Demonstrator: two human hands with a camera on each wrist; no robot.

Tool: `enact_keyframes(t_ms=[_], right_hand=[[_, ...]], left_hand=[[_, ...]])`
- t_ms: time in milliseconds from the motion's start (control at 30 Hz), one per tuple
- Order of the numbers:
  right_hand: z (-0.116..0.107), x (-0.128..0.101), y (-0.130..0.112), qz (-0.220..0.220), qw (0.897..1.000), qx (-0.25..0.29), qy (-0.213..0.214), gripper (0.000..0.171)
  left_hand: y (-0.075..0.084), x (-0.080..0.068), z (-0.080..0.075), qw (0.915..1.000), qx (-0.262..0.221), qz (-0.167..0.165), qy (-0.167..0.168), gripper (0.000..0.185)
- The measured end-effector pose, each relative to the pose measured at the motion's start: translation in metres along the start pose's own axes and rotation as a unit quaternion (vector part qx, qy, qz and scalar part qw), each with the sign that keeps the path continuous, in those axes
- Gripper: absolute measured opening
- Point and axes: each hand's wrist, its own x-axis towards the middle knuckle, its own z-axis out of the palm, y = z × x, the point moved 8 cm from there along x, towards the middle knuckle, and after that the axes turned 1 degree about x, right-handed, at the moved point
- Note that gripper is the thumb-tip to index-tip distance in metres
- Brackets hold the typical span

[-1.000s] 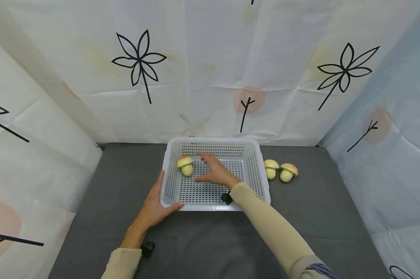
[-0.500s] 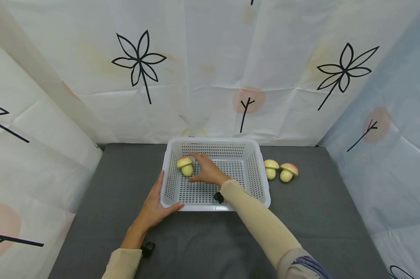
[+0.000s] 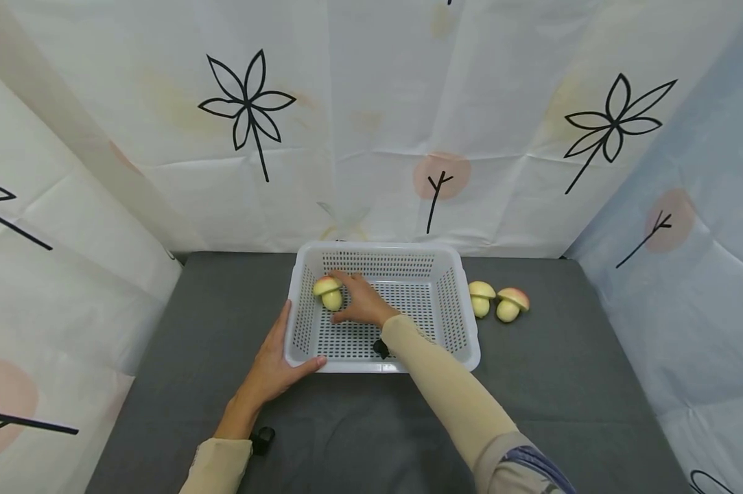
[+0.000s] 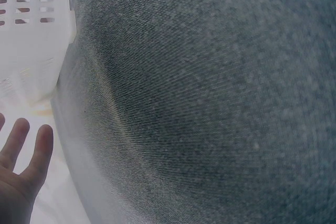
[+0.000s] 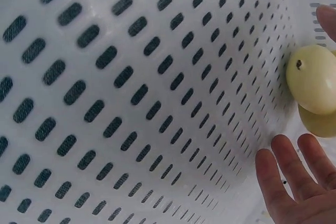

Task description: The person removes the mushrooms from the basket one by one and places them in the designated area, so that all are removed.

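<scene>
A white perforated basket (image 3: pixel 457 312) sits on the grey counter (image 3: pixel 562 384), holding one toy mushroom (image 3: pixel 328 293) near its far left corner. The right hand (image 3: pixel 361 302) reaches inside, its fingers (image 5: pixel 286 169) spread and relaxed just beside that mushroom (whether they touch it is unclear). The left hand (image 3: pixel 275 363) rests flat against the basket's near left corner, fingers straight. Two more mushrooms (image 3: pixel 497 302) lie on the counter just right of the basket

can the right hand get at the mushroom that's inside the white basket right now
Probably yes. The right hand is already inside the white basket, fingers straight and spread right beside the mushroom, with nothing between them. Whether the fingertips already touch it is hard to tell.
</scene>
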Motion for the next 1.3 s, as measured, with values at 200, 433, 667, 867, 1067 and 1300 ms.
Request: enact_keyframes(t_ms=[200,433,667,867,1067,1300], right_hand=[[0.0,0.003,-0.002,-0.006,1.0,-0.019,-0.001,0.102],[0.001,0.008,-0.003,0.003,1.0,-0.029,-0.002,0.103],[0.004,0.01,-0.004,0.01,0.999,-0.036,-0.008,0.104],[0.005,0.011,-0.003,0.015,0.999,-0.037,-0.005,0.104],[0.006,0.011,-0.002,0.018,0.999,-0.05,0.001,0.102],[0.004,0.01,-0.003,0.024,0.998,-0.051,0.014,0.1]], left_hand=[[-0.001,0.0,0.0,1.0,0.006,-0.003,0.001,0.126],[0.0,0.001,0.001,1.0,0.003,-0.004,-0.001,0.126],[0.002,0.001,0.001,1.0,0.007,-0.002,0.001,0.126],[0.003,0.002,0.0,1.0,0.005,0.0,0.002,0.127],[0.002,0.001,-0.001,0.9999,0.012,-0.002,0.005,0.127],[0.002,0.0,0.0,0.9999,0.009,-0.005,0.001,0.126]])
